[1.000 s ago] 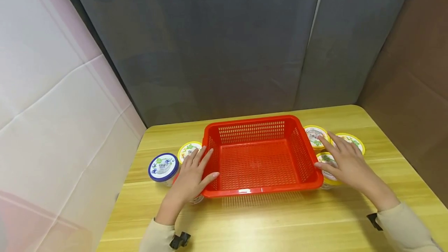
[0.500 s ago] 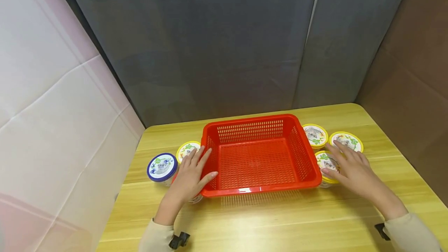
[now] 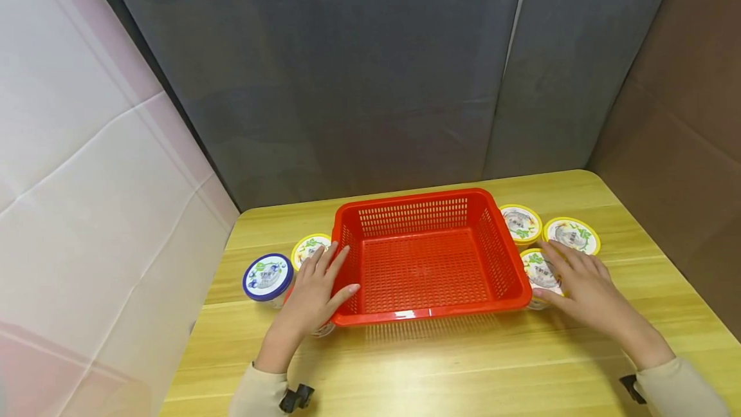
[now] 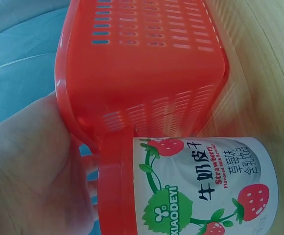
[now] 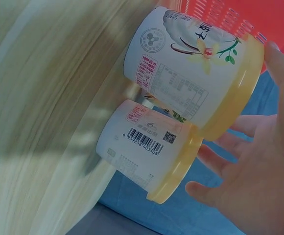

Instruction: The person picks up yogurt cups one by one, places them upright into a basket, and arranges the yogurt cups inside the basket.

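Observation:
My left hand [image 3: 312, 288] lies over a red-lidded strawberry milk cup [image 4: 201, 186], its spread fingers reaching to the left rim of a red plastic basket [image 3: 425, 269]. Its fingers partly pass behind the red lid in the left wrist view. On the basket's other side, my right hand [image 3: 587, 288] is at a yellow-lidded cup [image 3: 541, 269]. Thumb and fingers are spread around that lid, the thumb tip right at its edge in the right wrist view. Most of the red-lidded cup is hidden under the left hand in the head view.
A blue-lidded cup [image 3: 268, 277] and a yellow-lidded cup [image 3: 307, 248] stand left of the basket. Two more yellow-lidded cups, one at the basket's corner [image 3: 521, 222] and one farther right [image 3: 573, 235], stand behind the right hand. Fabric panels [image 3: 347, 82] enclose the wooden table [image 3: 428, 372].
My right hand has moved right and lower, from the basket's edge and rear cup to around the near yellow-lidded cup. The left hand and the basket hold their places.

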`<act>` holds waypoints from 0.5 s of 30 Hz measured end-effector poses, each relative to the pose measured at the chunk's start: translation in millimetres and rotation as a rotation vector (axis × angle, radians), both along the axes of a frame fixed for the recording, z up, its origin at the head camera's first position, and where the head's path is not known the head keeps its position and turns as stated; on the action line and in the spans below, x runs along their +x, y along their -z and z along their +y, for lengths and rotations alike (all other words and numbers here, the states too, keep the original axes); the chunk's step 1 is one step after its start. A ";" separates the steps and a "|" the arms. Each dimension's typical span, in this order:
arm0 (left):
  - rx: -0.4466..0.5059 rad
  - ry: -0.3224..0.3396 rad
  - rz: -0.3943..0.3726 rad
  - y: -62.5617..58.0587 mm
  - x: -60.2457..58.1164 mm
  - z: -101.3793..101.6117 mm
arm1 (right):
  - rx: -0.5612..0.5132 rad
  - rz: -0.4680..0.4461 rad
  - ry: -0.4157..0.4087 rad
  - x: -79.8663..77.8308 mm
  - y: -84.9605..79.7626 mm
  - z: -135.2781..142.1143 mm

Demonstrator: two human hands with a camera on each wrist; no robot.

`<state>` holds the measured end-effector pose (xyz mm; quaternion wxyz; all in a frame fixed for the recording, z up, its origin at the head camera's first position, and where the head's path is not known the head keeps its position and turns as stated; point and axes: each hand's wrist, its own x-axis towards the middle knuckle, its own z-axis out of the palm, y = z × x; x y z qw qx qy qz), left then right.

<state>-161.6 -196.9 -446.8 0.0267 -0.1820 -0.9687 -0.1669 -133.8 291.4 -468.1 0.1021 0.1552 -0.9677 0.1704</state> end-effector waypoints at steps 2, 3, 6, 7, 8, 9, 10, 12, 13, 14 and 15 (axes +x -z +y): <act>0.000 0.000 0.000 0.0 0.1 -0.1 | 0.002 0.014 -0.006 -0.5 0.4 -0.4; 0.001 -0.001 -0.001 0.0 0.0 -0.2 | 0.004 0.023 -0.010 -0.9 0.6 -0.5; -0.001 -0.003 -0.003 0.2 0.1 -0.2 | 0.007 0.044 -0.022 -1.5 0.8 -1.3; -0.002 -0.003 -0.003 0.3 0.1 -0.2 | 0.007 0.047 -0.025 -1.7 0.8 -1.6; -0.003 -0.004 -0.004 0.4 0.1 -0.1 | 0.007 0.049 -0.027 -1.8 0.9 -1.8; -0.005 -0.005 -0.003 0.6 0.0 -0.2 | 0.006 0.046 -0.027 -1.8 0.9 -2.0; -0.007 -0.005 -0.001 0.9 -0.2 -0.2 | 0.003 0.042 -0.027 -1.8 1.0 -2.3; -0.008 -0.006 0.000 1.0 -0.3 -0.2 | 0.000 0.037 -0.027 -2.0 1.1 -2.6; -0.009 -0.006 0.001 0.9 -0.2 -0.1 | 0.000 0.036 -0.026 -2.2 1.3 -2.6; -0.008 -0.006 0.001 0.7 -0.1 0.0 | 0.001 0.041 -0.027 -2.5 1.5 -2.5; -0.007 -0.005 0.000 0.4 0.1 0.1 | 0.001 0.044 -0.027 -2.9 1.8 -2.4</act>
